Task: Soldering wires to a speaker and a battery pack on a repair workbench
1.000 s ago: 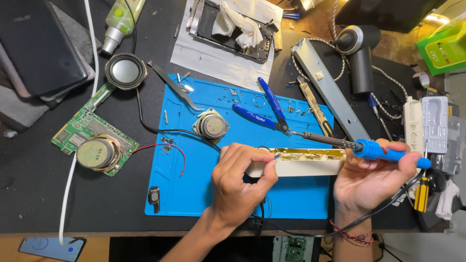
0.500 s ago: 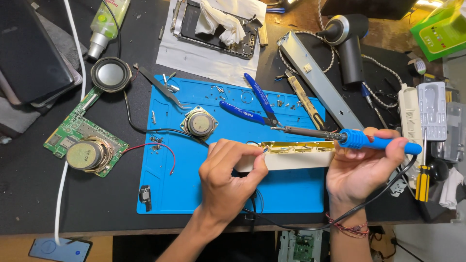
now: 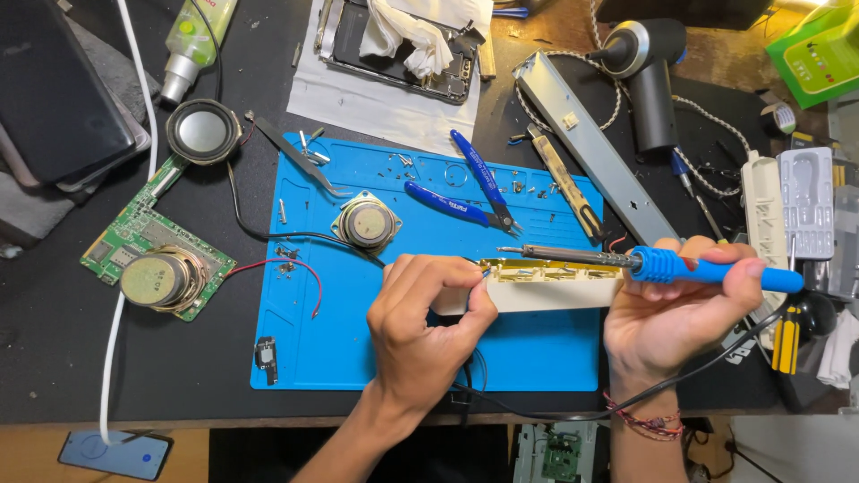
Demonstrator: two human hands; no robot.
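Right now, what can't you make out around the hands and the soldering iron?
Head view only:
- Left hand covers the near end of the white strip.
- Soldering iron tip contact: too small to tell.
- Iron's cord runs off behind the right hand.
- Black device cut by left edge.

The soldering iron (image 3: pixel 644 262) is lying flatter than a second ago, its tip now reaching further left along the gold-edged strip (image 3: pixel 550 271). The left hand (image 3: pixel 429 313) is sitting slightly lower on the strip's left end.

On the mat (image 3: pixel 537 349) lie a speaker (image 3: pixel 366 222) and cutters (image 3: pixel 474 183). Left of the mat sits a circuit board (image 3: pixel 125 234); behind it, a phone (image 3: pixel 398 45); right of it, a blower (image 3: pixel 646 76).
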